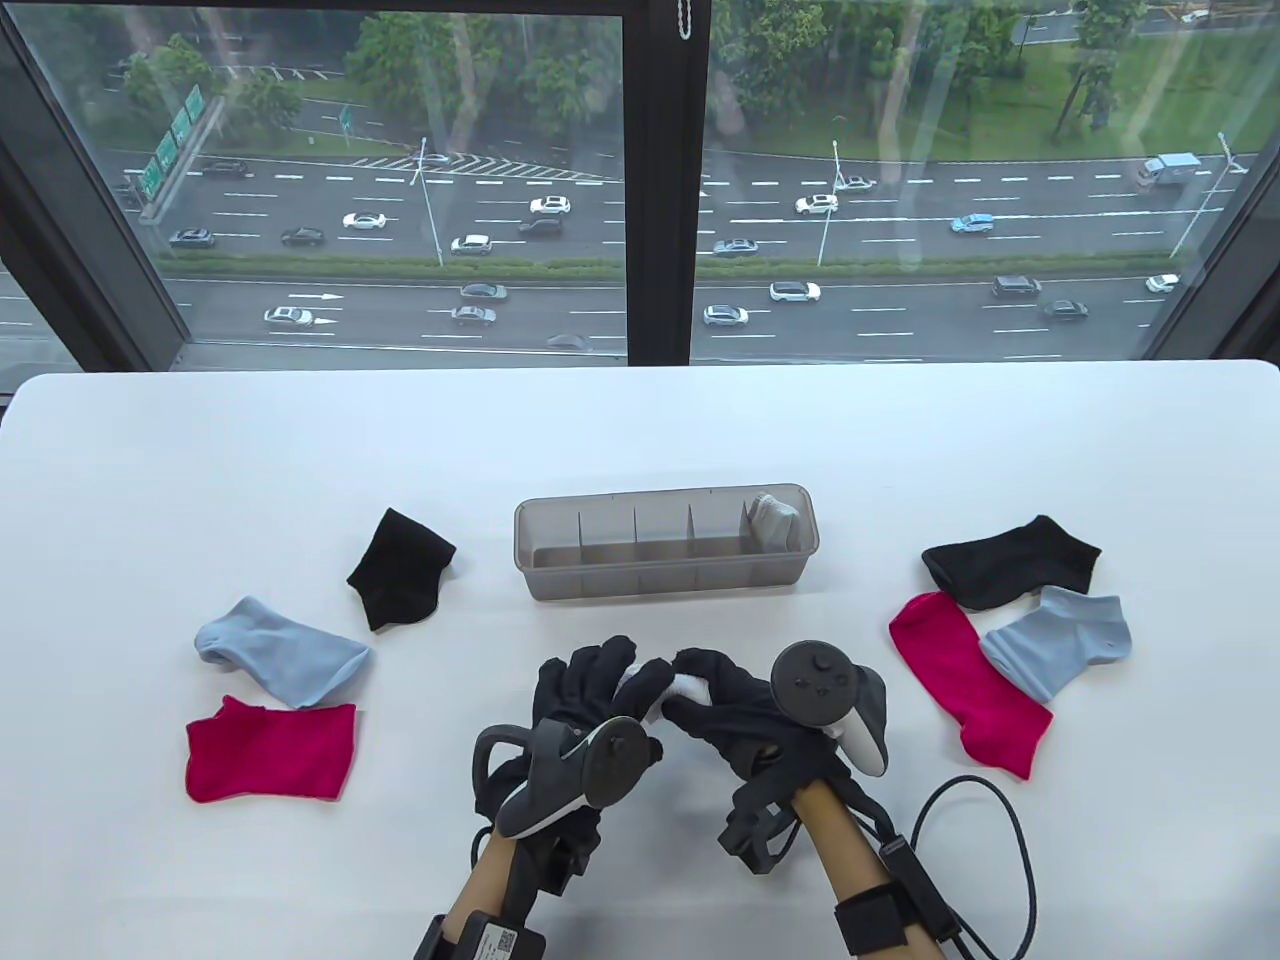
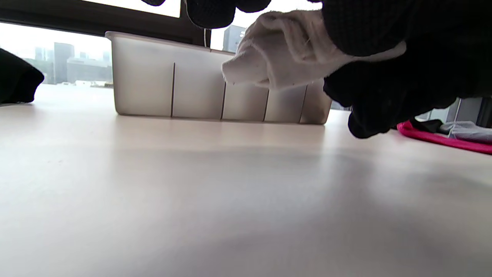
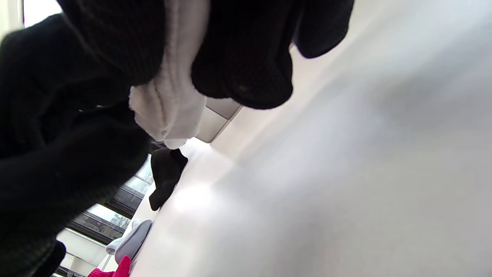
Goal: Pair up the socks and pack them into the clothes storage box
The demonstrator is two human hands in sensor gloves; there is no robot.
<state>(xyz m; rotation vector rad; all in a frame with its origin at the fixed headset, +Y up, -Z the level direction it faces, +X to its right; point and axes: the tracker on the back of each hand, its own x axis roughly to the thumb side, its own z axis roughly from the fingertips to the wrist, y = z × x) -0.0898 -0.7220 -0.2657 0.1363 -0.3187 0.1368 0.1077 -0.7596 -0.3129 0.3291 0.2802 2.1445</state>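
Note:
A bundle of white socks (image 1: 652, 690) is held between both gloved hands just in front of the storage box (image 1: 560, 578). My left hand (image 1: 585, 690) grips its left end; my right hand (image 1: 718, 695) curls round its right end. The same white bundle (image 2: 280, 57) hangs above the table in the left wrist view, and shows as white socks (image 3: 173, 104) between dark fingers in the right wrist view. The grey box has several compartments; a grey-white sock pair (image 1: 775, 520) sits in the rightmost one.
On the left lie a black sock (image 1: 398, 568), a light blue sock (image 1: 280, 652) and a magenta sock (image 1: 270, 750). On the right lie a black sock (image 1: 1010, 562), a light blue sock (image 1: 1062, 640) and a magenta sock (image 1: 965, 682). A cable (image 1: 1010, 840) loops near my right wrist.

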